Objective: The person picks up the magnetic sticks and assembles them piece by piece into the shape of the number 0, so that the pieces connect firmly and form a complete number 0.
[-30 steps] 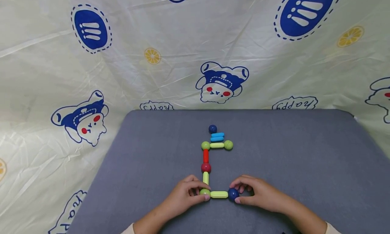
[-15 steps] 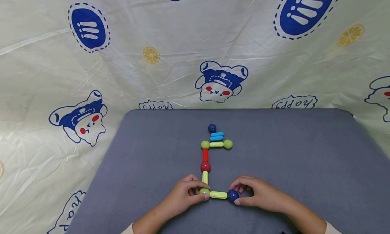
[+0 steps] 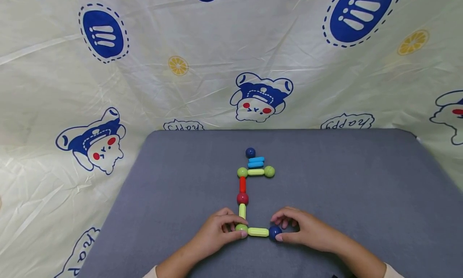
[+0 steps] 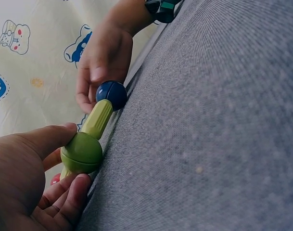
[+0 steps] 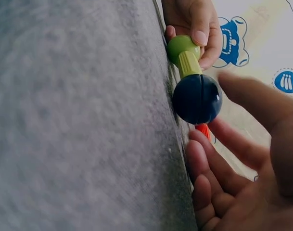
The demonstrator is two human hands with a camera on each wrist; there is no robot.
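My left hand (image 3: 222,227) pinches a green ball (image 4: 82,153) between thumb and fingers at the corner of a chain of magnetic sticks and balls. From that ball a ribbed yellow-green stick (image 3: 258,232) runs right to a dark blue ball (image 5: 198,99). Around the blue ball, my right hand (image 3: 302,229) is spread, the thumb close to it and the fingers loosely bent, not gripping. Another yellow-green stick (image 3: 242,211) leads away to a red ball (image 3: 242,198), then a red stick (image 3: 242,184). Beyond are a green ball (image 3: 242,172), a stick (image 3: 256,172) and another green ball (image 3: 269,171).
Two light blue sticks (image 3: 256,162) lie side by side just beyond the chain's far end. Behind them sits a loose dark blue ball (image 3: 250,152). Everything rests on a grey cloth-covered table (image 3: 343,181), with a printed pale sheet (image 3: 209,93) hanging around it.
My right fingers have loosened and lifted slightly from the near blue ball. My left hand keeps its hold on the green ball. The head view shifts a little.
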